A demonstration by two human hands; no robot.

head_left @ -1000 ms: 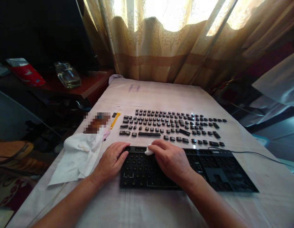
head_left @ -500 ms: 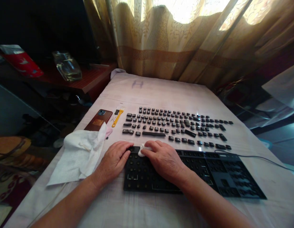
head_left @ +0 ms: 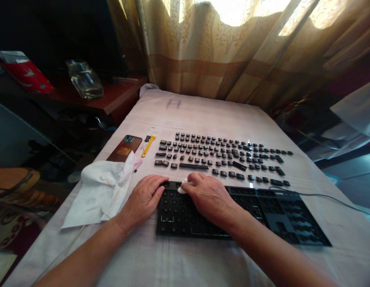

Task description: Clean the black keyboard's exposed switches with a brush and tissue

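A black keyboard point(head_left: 274, 217) with its keycaps off lies flat across the near part of the cloth-covered surface. My left hand point(head_left: 145, 195) grips its far left corner, thumb and fingers at the edge. Pinched in my right hand point(head_left: 210, 197) is a small crumpled white wipe point(head_left: 183, 186), pressed on the keyboard's top-left rows. My right palm and wrist cover part of the middle. Beyond the keyboard, loose black keycaps point(head_left: 199, 150) sit in rows, with the long spacebar point(head_left: 193, 166) among them.
A white cloth point(head_left: 97, 195) lies left of my left hand, partly over a brown phone point(head_left: 125, 147). Beside the phone is a yellow tool point(head_left: 149, 146). The keyboard's cable point(head_left: 325, 195) runs off right. A glass jar point(head_left: 85, 79) stands on the side desk point(head_left: 121, 93).
My right hand has slid a little to the right along the keyboard's top rows with the wipe. The left hand keeps its hold on the corner.
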